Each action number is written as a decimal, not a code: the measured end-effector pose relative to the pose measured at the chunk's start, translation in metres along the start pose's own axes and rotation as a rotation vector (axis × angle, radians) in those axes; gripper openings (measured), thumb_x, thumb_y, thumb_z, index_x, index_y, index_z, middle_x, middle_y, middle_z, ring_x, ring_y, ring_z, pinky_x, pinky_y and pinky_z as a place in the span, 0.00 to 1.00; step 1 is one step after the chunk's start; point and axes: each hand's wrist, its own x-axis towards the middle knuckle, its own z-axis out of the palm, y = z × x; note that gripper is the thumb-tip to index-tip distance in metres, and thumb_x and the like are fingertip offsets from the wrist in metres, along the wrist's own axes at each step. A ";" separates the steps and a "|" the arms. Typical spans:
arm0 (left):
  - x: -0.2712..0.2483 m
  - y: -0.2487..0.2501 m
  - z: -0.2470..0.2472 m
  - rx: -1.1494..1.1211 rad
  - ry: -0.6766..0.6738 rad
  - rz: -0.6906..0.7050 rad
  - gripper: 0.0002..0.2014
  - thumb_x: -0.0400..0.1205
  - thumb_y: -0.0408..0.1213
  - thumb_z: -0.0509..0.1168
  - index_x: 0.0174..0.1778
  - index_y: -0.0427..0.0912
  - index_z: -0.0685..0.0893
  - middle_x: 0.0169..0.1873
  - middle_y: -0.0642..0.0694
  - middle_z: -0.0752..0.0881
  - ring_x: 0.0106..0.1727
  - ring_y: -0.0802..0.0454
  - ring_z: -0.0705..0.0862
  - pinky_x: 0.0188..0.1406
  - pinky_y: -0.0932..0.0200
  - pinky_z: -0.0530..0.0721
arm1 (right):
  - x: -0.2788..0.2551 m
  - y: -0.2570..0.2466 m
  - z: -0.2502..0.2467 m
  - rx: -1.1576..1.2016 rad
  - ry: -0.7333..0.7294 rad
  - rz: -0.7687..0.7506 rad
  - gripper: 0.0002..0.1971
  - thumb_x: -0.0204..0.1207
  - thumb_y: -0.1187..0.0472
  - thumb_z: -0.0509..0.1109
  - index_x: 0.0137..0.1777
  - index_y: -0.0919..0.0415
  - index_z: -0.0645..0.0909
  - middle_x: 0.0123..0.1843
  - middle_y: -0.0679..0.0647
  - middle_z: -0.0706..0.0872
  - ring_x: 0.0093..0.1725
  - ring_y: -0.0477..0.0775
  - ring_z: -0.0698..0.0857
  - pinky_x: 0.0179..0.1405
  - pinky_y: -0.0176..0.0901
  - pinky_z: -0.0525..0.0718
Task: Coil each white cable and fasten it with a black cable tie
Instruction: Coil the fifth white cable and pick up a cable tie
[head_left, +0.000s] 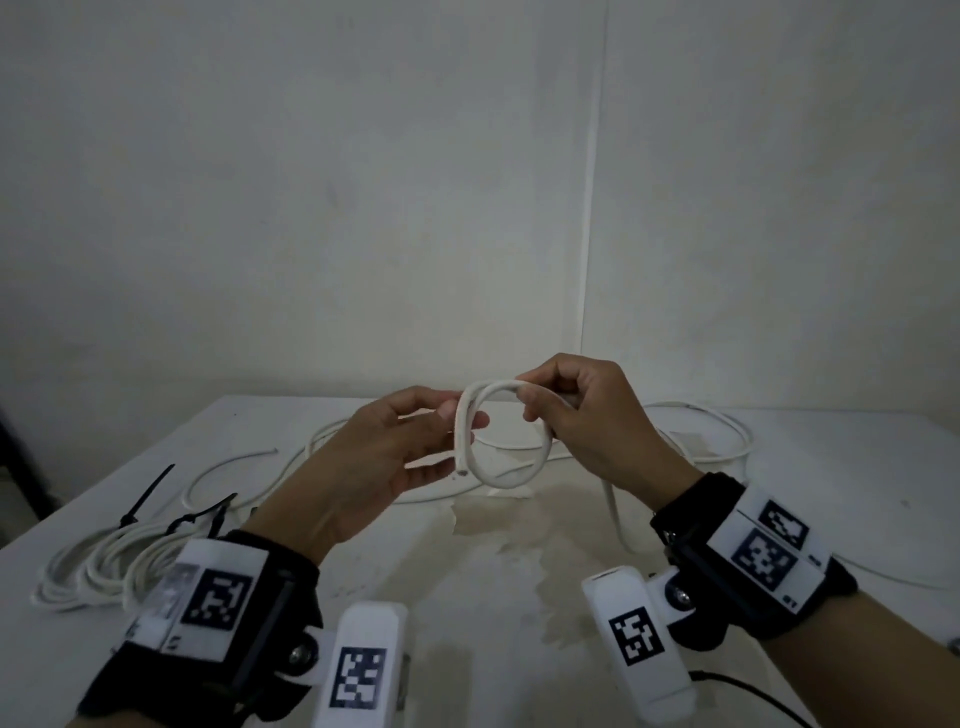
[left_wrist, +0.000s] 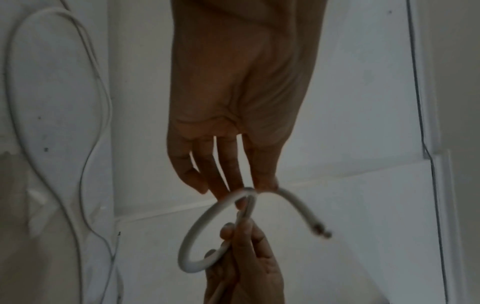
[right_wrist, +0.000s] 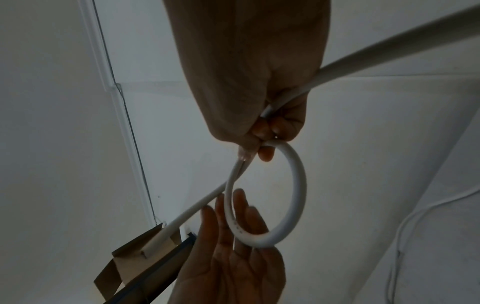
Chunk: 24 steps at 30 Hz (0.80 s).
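Observation:
A thick white cable (head_left: 543, 457) is bent into one small loop in the air above the table (head_left: 519, 597). My left hand (head_left: 462, 415) pinches the cable between thumb and fingers where the strands cross, with the other fingers nearly straight behind the loop (left_wrist: 197, 222). The cut end (head_left: 461, 470) sticks out below that hand. My right hand (head_left: 530, 405) grips the loop's top with curled fingers (right_wrist: 267, 127), and the rest of the cable (right_wrist: 389, 47) trails away over its palm. Black cable ties (head_left: 150, 493) lie at the table's left.
A coil of thin white cable (head_left: 104, 566) lies at the front left beside more black ties (head_left: 208, 512). Loose white cables (head_left: 727, 431) sprawl across the back of the table. A thin black wire (head_left: 753, 691) runs at the lower right. A white wall stands behind.

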 end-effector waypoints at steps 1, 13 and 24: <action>0.001 0.000 0.001 -0.043 0.006 -0.009 0.06 0.71 0.41 0.64 0.37 0.43 0.83 0.42 0.44 0.92 0.44 0.51 0.89 0.46 0.55 0.86 | 0.000 -0.001 0.001 -0.007 -0.010 -0.003 0.09 0.76 0.63 0.69 0.36 0.50 0.82 0.27 0.45 0.83 0.25 0.37 0.78 0.31 0.34 0.78; 0.001 0.000 0.007 0.146 -0.026 0.029 0.11 0.66 0.32 0.72 0.43 0.34 0.82 0.26 0.47 0.87 0.27 0.55 0.85 0.32 0.62 0.87 | -0.005 -0.004 0.002 0.047 -0.073 0.022 0.07 0.76 0.68 0.69 0.37 0.58 0.81 0.27 0.49 0.83 0.23 0.37 0.78 0.26 0.25 0.72; 0.004 -0.017 0.012 0.695 0.194 0.261 0.02 0.79 0.35 0.67 0.44 0.43 0.85 0.29 0.50 0.86 0.27 0.63 0.84 0.37 0.68 0.83 | -0.008 -0.003 0.000 0.147 -0.105 0.244 0.09 0.77 0.68 0.67 0.35 0.61 0.79 0.21 0.49 0.80 0.16 0.42 0.70 0.18 0.32 0.69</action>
